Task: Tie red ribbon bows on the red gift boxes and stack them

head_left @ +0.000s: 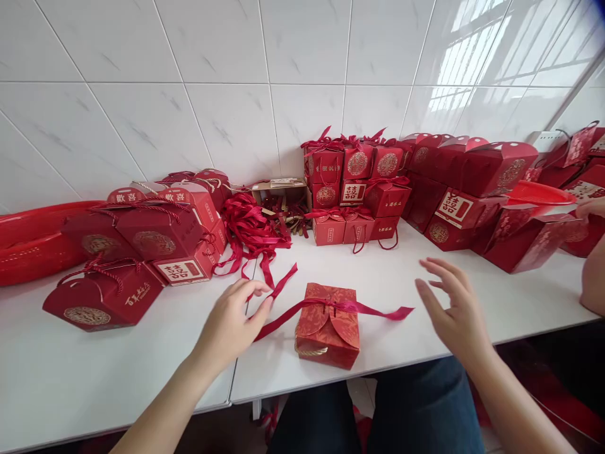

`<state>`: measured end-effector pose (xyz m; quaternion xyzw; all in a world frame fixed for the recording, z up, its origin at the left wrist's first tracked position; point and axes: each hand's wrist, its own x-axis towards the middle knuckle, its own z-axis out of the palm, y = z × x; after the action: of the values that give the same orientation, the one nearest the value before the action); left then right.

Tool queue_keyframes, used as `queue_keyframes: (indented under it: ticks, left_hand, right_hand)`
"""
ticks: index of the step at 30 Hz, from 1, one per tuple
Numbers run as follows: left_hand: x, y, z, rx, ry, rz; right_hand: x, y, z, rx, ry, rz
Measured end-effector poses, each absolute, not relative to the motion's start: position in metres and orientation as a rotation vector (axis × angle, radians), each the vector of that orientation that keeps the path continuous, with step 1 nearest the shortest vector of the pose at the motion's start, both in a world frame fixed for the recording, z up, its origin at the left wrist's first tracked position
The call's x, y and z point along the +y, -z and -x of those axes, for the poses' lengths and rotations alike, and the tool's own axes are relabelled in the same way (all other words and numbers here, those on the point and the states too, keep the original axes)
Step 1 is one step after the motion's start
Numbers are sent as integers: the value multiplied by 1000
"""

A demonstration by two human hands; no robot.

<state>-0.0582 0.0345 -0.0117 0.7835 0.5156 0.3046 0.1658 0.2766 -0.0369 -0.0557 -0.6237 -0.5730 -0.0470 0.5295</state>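
Note:
A small red patterned gift box [326, 343] sits on the white table right in front of me, with a gold cord loop on its front left side. Over its top runs a dark red ribbon [283, 318], crossed or knotted in the middle, its two ends spread out to left and right. Above the ribbon's left end hovers my left hand [239, 315], thumb and fingers apart and empty. My right hand [449, 306] is raised beyond the right ribbon end, fingers spread, holding nothing.
A heap of loose red ribbons [253, 224] lies by an open carton [278, 186] at the back. Stacked red boxes [357, 195] stand along the wall, others [155, 233] at left. A red basin [42, 243] is far left; another person's hand [593, 208] shows far right.

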Motion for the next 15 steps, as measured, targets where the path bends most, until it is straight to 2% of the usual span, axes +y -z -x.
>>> queue_keyframes:
  ticks: [6,10,15]
  left_hand:
    - [35,13,18,1147,-869,-1611]
    - [38,26,11,1029,-759,-1541]
    - [38,31,7,954,-663,-1482]
  right_hand:
    - [-35,49,-216,-1594,-388,1391]
    - [-32,59,-205,-1509,-733,1335]
    - [-26,64,-202,-1367,-961,1242]
